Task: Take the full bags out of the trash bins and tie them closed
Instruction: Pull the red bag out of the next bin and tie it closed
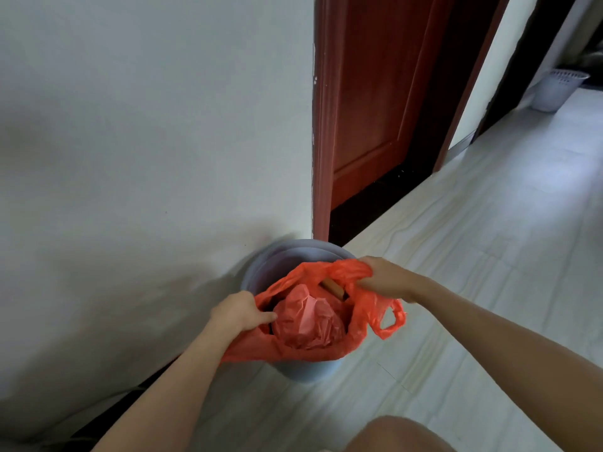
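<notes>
A grey-blue trash bin (277,262) stands on the floor against the white wall. A red plastic bag (359,324) sits in it, its mouth wide, with crumpled red paper (306,321) and a brown tube (334,286) inside. My left hand (238,311) grips the bag's near-left rim. My right hand (381,277) grips the far-right rim, bunched up. One loop handle (396,316) hangs loose over the bin's right side.
The white wall (146,141) runs along the left, a red-brown door (375,93) behind the bin. Pale tiled floor (489,256) spreads to the right. A second white basket bin (558,89) stands far back right. My knee (398,435) shows at the bottom edge.
</notes>
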A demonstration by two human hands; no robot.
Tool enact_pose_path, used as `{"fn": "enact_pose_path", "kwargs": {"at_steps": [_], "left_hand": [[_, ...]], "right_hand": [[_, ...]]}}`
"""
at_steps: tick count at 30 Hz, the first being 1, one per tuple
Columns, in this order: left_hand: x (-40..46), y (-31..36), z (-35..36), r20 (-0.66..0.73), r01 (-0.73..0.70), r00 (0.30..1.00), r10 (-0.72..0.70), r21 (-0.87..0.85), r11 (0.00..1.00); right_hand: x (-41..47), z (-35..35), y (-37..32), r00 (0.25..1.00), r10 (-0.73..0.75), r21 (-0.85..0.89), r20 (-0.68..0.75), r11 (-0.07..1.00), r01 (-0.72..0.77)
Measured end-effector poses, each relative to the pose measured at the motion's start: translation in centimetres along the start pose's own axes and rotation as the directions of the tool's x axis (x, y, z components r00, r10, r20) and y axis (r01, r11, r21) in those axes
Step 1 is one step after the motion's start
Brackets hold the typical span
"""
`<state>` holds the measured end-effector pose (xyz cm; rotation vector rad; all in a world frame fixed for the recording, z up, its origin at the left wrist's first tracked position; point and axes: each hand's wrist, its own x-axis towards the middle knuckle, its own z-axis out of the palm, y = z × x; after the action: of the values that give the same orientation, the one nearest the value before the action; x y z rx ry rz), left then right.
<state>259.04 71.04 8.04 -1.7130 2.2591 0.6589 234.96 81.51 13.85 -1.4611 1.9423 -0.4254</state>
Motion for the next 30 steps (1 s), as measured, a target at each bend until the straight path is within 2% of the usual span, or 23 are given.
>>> {"fn": "enact_pose_path", "kwargs": {"at_steps": [3, 6, 8, 10, 14, 17, 19, 21, 23, 26, 30], "left_hand": [[-1.1, 1.1, -1.2, -0.036, -0.028, 0.999, 0.018, -0.281, 0.959], [-1.9, 2.2, -3.1, -0.256, -0.147, 0.967, -0.007, -0.578, 0.803], [-2.6, 3.2, -5.1, -0.402, -0.258, 0.915, -0.027, -0.637, 0.726], [-3.9, 4.8, -7.3, -0.475, -0.365, 0.88, 0.003, -0.672, 0.644], [-6.5, 8.4, -10.8, -0.521, -0.53, 0.837, 0.17, -0.689, 0.494], [-8.6, 12.0, -13.3, -0.513, -0.634, 0.773, 0.374, -0.643, 0.43], [-9.5, 14.3, -14.5, -0.465, -0.652, 0.756, 0.461, -0.598, 0.466], [-9.9, 17.0, -15.3, -0.42, -0.664, 0.747, 0.516, -0.528, 0.531], [-9.9, 19.8, -15.3, -0.419, -0.686, 0.726, 0.545, -0.38, 0.621], [-9.5, 23.6, -14.4, -0.494, -0.696, 0.652, 0.574, -0.092, 0.712], [-9.7, 28.5, -12.3, -0.45, -0.662, 0.585, 0.675, 0.216, 0.718]], "right_hand": [[-0.1, -0.7, -1.9, 0.98, 0.03, 0.2, -0.198, 0.98, 0.01], [0.3, -1.7, -3.5, 0.944, 0.114, 0.474, -0.311, 0.879, 0.05], [-0.1, -3.1, -4.9, 0.907, 0.137, 0.563, -0.398, 0.817, 0.123], [-1.2, -5.0, -5.9, 0.844, 0.143, 0.557, -0.517, 0.804, 0.206], [-4.0, -9.4, -6.4, 0.713, 0.18, 0.554, -0.677, 0.763, 0.333], [-7.3, -13.6, -5.6, 0.657, 0.228, 0.604, -0.719, 0.674, 0.427], [-9.2, -15.9, -4.6, 0.64, 0.223, 0.597, -0.735, 0.66, 0.456], [-11.2, -17.6, -2.9, 0.65, 0.232, 0.598, -0.724, 0.681, 0.423], [-13.4, -18.4, -0.6, 0.68, 0.237, 0.564, -0.694, 0.766, 0.309], [-15.9, -18.0, 3.4, 0.769, 0.294, 0.49, -0.568, 0.871, 0.029], [-18.0, -17.8, 7.9, 0.755, 0.414, 0.231, -0.508, 0.91, -0.343]]}}
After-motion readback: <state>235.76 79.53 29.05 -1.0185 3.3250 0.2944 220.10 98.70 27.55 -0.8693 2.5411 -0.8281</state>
